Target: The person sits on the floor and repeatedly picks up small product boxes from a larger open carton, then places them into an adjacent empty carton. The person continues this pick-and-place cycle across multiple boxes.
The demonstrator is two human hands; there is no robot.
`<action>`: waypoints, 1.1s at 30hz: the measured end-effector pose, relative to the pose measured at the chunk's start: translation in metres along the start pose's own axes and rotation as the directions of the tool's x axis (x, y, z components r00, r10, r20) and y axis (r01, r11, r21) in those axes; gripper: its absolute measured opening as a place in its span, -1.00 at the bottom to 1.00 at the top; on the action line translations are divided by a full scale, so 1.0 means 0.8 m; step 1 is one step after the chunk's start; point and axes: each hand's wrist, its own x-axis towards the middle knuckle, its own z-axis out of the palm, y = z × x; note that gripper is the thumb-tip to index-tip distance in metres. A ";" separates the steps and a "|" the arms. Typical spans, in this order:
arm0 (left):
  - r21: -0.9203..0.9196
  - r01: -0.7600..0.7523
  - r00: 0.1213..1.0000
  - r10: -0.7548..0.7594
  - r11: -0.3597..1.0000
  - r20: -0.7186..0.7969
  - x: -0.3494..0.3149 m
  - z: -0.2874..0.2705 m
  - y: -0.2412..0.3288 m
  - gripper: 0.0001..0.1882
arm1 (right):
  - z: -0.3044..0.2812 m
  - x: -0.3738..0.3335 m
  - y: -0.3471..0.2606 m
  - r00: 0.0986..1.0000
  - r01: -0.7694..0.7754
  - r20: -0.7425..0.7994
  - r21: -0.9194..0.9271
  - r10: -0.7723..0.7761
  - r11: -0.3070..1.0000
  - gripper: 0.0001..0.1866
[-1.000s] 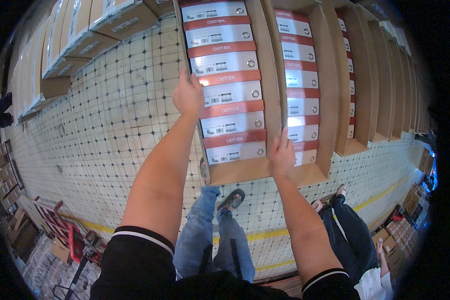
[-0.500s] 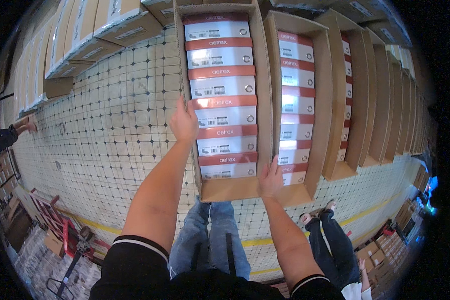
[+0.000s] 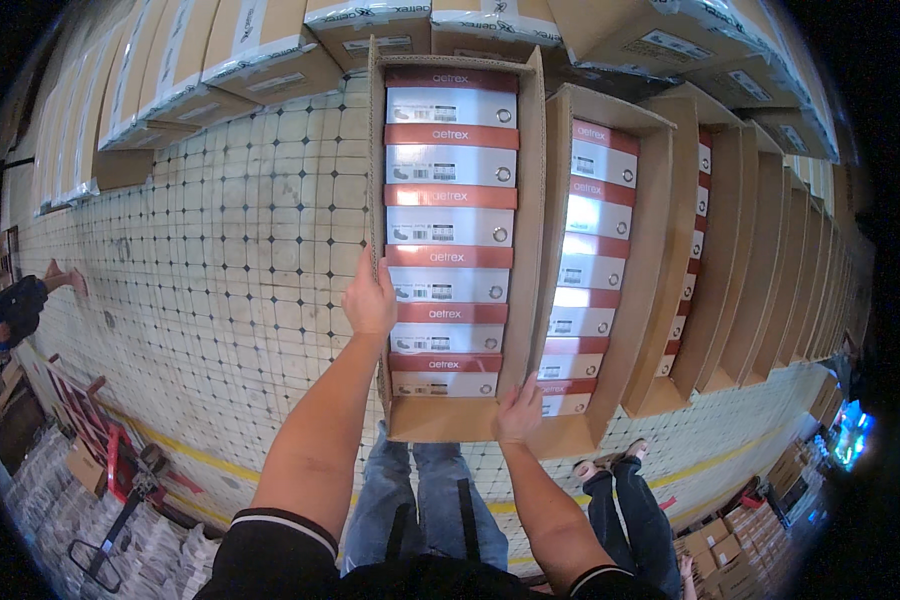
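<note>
Left grip (image 3: 370, 300), right grip (image 3: 518, 412) flank carton (image 3: 525, 230) (both touching).

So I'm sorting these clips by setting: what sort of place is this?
Most likely a warehouse or packing floor. Both hands, left hand and right hand, grip an open cardboard carton filled with stacked shoeboxes. More open cartons line up alongside, and a pallet jack stands on the floor.

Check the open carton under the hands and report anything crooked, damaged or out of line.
Nothing stands out. The open carton sits square beside its neighbour carton, and its shoe boxes lie in an even row. The left hand grips its left wall, the right hand its near corner.
</note>
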 end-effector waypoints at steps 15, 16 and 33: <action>0.031 -0.046 0.996 0.048 0.998 -0.078 -0.004 0.005 -0.001 -0.56 | 0.001 0.000 0.003 0.996 0.063 -0.056 0.007 -0.063 0.998 -0.41; 0.030 -0.033 0.997 0.035 0.999 -0.065 -0.004 0.005 -0.001 -0.56 | 0.000 0.000 0.002 0.994 0.074 -0.081 0.013 -0.073 0.997 -0.41; 0.009 -0.017 0.998 0.018 1.000 -0.058 -0.004 -0.001 -0.002 -0.54 | -0.004 -0.005 -0.009 0.999 0.047 -0.015 0.079 -0.046 0.996 -0.40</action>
